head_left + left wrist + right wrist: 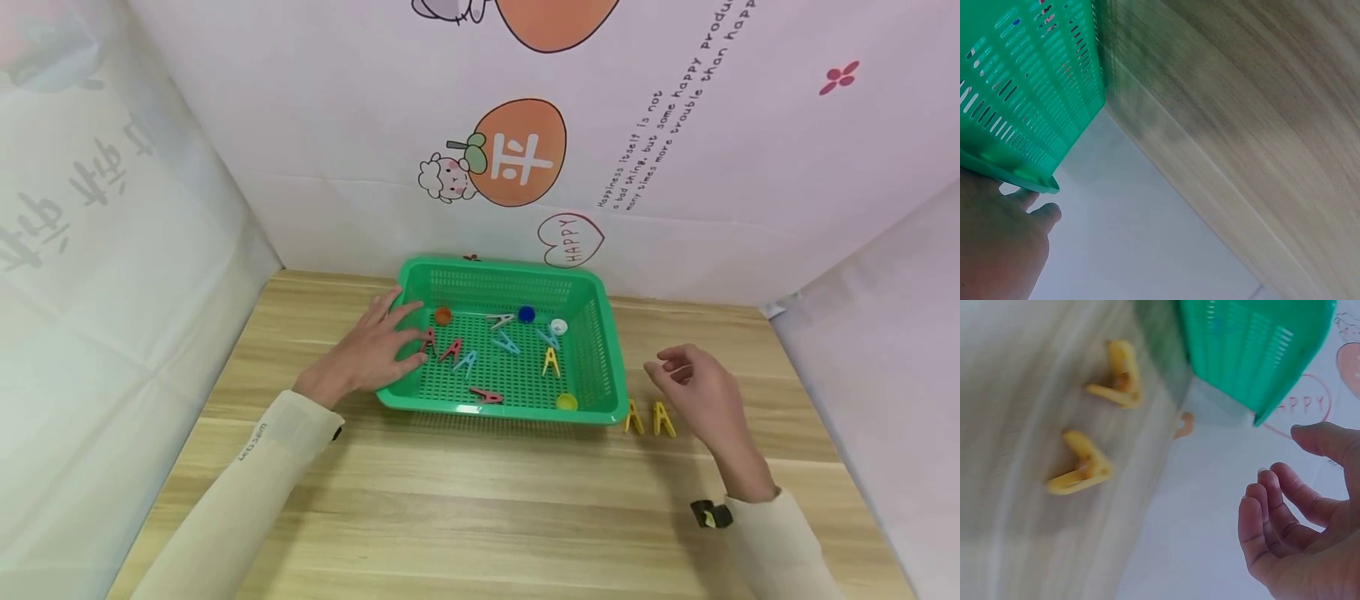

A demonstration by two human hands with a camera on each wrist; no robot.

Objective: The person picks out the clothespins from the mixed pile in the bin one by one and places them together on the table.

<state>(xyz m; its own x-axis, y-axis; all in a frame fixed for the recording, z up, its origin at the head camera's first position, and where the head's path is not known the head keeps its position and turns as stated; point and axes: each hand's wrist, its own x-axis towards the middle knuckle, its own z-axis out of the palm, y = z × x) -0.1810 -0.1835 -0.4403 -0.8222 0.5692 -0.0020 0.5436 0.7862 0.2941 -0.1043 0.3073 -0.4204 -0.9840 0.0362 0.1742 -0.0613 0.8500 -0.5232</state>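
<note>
As right hand [703, 393] hovers, yellow clothespins [660, 412] just left

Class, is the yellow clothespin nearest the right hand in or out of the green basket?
Out: the clothespin lies on the table, apart from the green basket, outside its rim.

The left hand [375, 352] spreads its fingers, while the right hand [701, 392] hovers with fingers loosely curled.
</note>
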